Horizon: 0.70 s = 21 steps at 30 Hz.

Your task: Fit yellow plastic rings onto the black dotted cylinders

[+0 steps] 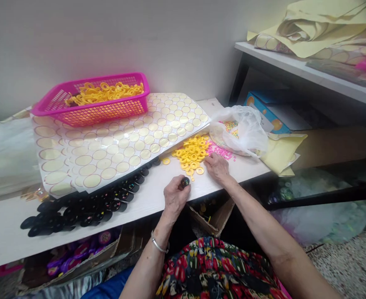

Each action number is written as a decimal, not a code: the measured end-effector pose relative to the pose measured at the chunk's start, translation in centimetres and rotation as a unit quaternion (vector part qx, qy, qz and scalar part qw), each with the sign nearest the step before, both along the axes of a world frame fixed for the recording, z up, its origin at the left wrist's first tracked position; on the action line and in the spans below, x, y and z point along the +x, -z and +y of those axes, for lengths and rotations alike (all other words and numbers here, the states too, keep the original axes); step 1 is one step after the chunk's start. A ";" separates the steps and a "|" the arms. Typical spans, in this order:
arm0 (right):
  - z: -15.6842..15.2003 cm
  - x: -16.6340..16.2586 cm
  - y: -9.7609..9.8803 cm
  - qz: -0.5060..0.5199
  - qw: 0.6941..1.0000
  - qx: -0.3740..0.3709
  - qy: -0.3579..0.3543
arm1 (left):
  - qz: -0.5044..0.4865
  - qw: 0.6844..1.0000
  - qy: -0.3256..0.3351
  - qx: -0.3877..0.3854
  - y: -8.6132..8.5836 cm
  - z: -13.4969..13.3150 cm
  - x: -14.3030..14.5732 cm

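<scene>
My left hand (176, 194) is closed round a small black round cap (185, 181), its open face turned up and dark inside. My right hand (216, 168) rests at the right edge of a heap of yellow rings (193, 153), fingers bent down with their tips close to the rings and to the pink beads (218, 150). Whether anything is between those fingertips is hidden. Left of my hands, many black caps (92, 207) lie in overlapping rows along the table, some with tiny coloured bits inside.
A pink basket (108, 109) of yellow rings stands on sheets of round stickers (133, 143). A white plastic bag (248, 128) with coloured beads lies at the right. Below the table's front edge is a cardboard box (214, 218). A shelf (310, 70) stands at the right.
</scene>
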State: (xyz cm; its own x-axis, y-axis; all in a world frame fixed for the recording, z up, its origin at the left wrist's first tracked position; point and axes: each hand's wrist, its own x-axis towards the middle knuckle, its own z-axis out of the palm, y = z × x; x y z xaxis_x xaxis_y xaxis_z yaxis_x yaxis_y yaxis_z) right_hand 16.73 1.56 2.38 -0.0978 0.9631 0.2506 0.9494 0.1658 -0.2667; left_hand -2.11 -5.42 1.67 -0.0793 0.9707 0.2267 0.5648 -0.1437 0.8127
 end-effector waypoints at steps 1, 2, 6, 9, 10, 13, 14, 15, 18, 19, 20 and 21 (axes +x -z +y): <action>0.3 -0.2 0.0 -0.021 1.000 0.002 -0.008 | -0.018 1.000 0.005 -0.010 0.2 0.0 0.2; 0.4 -0.4 0.1 -0.039 0.999 0.004 -0.014 | -0.033 0.999 0.005 -0.020 0.3 -0.1 0.2; -0.6 -0.8 0.1 -0.059 0.998 -0.006 -0.026 | -0.073 0.996 0.014 -0.044 0.7 -0.3 0.2; -2.4 -0.8 -0.3 -0.026 0.998 -0.054 -0.034 | -0.083 0.995 0.035 -0.047 0.5 -0.4 0.2; -3.0 -0.8 -0.5 -0.016 0.996 -0.075 -0.040 | -0.084 0.995 0.039 -0.049 0.4 -0.3 0.2; -3.8 -0.8 -1.0 0.004 0.992 -0.120 -0.037 | -0.080 0.995 0.041 -0.048 0.2 -0.3 0.3; -3.7 -0.7 -1.1 0.013 0.991 -0.129 -0.021 | -0.077 0.995 0.040 -0.047 0.2 -0.3 0.4; -3.6 -0.7 -1.1 0.026 0.990 -0.137 -0.002 | -0.073 0.995 0.039 -0.046 0.2 -0.2 0.4; -3.0 -0.1 -0.9 0.072 0.986 -0.146 0.031 | -0.071 0.996 0.041 -0.044 0.5 -0.2 0.5; -2.9 0.1 -0.8 0.087 0.985 -0.143 0.027 | -0.073 0.996 0.039 -0.044 0.7 -0.2 0.4; -2.9 0.3 -0.7 0.103 0.985 -0.138 0.016 | -0.075 0.995 0.036 -0.045 0.8 -0.2 0.4; -3.0 0.5 -0.5 0.116 0.985 -0.131 0.000 | -0.077 0.995 0.032 -0.047 0.9 -0.2 0.4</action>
